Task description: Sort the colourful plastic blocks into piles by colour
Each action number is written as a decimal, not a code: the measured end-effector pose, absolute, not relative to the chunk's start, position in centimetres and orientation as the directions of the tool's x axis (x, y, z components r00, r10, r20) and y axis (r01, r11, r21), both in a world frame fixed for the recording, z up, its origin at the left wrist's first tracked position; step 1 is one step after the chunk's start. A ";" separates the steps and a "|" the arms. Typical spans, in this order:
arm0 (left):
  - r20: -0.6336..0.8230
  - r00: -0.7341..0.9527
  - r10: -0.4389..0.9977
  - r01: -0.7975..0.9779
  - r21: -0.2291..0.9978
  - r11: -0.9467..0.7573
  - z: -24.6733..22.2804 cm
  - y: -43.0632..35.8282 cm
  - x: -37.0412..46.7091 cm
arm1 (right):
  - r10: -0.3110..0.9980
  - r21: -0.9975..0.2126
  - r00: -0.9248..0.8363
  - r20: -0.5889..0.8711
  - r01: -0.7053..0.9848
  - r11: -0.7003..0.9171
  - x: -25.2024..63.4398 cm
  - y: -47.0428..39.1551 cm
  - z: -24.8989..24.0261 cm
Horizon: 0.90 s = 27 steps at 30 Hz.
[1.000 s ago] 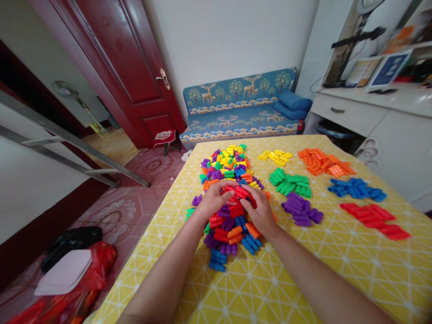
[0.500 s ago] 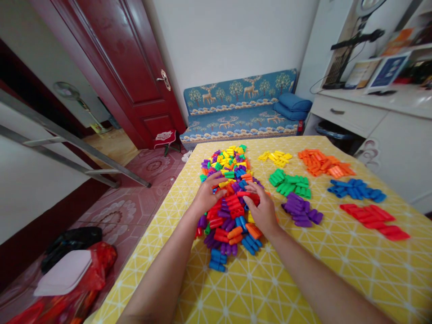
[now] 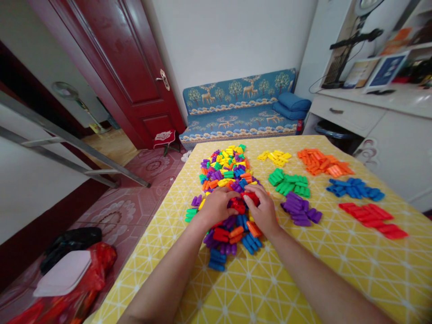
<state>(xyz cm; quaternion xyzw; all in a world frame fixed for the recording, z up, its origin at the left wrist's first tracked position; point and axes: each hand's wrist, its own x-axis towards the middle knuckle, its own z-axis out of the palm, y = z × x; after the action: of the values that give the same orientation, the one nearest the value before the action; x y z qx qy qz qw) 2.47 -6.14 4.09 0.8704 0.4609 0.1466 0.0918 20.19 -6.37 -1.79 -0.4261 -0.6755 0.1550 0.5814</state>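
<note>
A long mixed heap of coloured plastic blocks (image 3: 227, 173) lies on the yellow patterned tablecloth (image 3: 270, 279). My left hand (image 3: 216, 206) and my right hand (image 3: 263, 211) meet over the near part of the heap, fingers curled around a bunch of red blocks (image 3: 240, 203) between them. More red, purple, orange and blue blocks (image 3: 232, 236) lie loose under and in front of my wrists.
Sorted piles lie to the right: yellow (image 3: 275, 156), orange (image 3: 322, 163), green (image 3: 289, 182), blue (image 3: 354, 188), purple (image 3: 300, 209), red (image 3: 374, 215). A blue sofa (image 3: 239, 112), a red door (image 3: 135, 72) and a white cabinet (image 3: 381, 130) surround the table. Bags (image 3: 67, 270) lie on the floor.
My hands spread apart over the heap half a second ago, then drew back together toward me, closing on the red blocks.
</note>
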 end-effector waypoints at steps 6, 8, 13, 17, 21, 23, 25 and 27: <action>0.382 0.247 0.891 0.793 0.448 -0.412 3.2 -4.7 1.9 | 0.776 -0.683 -0.064 0.628 0.434 0.588 20.1 -6.5 -1.9; 0.427 0.191 0.884 0.769 0.494 -0.406 2.7 -4.2 1.7 | 0.771 -0.642 -0.124 0.624 0.481 0.597 20.1 -6.5 -2.0; 0.416 0.129 0.900 0.666 0.637 -0.389 2.0 -3.8 1.6 | 0.739 -0.519 -0.279 0.613 0.563 0.643 20.0 -6.3 -1.9; 0.419 0.088 0.904 0.643 0.669 -0.373 1.8 -3.7 1.7 | 0.730 -0.470 -0.340 0.593 0.590 0.657 20.1 -6.4 -1.8; 0.443 0.150 0.884 0.666 0.616 -0.422 1.1 -3.4 1.7 | 0.741 -0.470 -0.356 0.570 0.598 0.649 20.1 -6.5 -1.6; 0.453 0.170 0.875 0.686 0.583 -0.435 0.7 -3.4 1.7 | 0.731 -0.487 -0.339 0.592 0.573 0.659 20.1 -6.6 -1.5; 0.461 0.186 0.868 0.706 0.551 -0.445 0.6 -3.5 1.8 | 0.709 -0.516 -0.296 0.640 0.519 0.682 20.0 -6.8 -1.3; 0.465 0.210 0.860 0.725 0.516 -0.456 0.5 -3.7 1.9 | 0.712 -0.585 -0.204 0.671 0.445 0.678 19.9 -7.1 -1.2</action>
<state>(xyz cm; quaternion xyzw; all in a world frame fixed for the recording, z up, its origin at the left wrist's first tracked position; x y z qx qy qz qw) 1.89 -3.70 0.52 0.7722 0.5130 0.3632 0.0931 19.95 -7.09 -1.24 -0.3785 -0.7645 0.1324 0.5047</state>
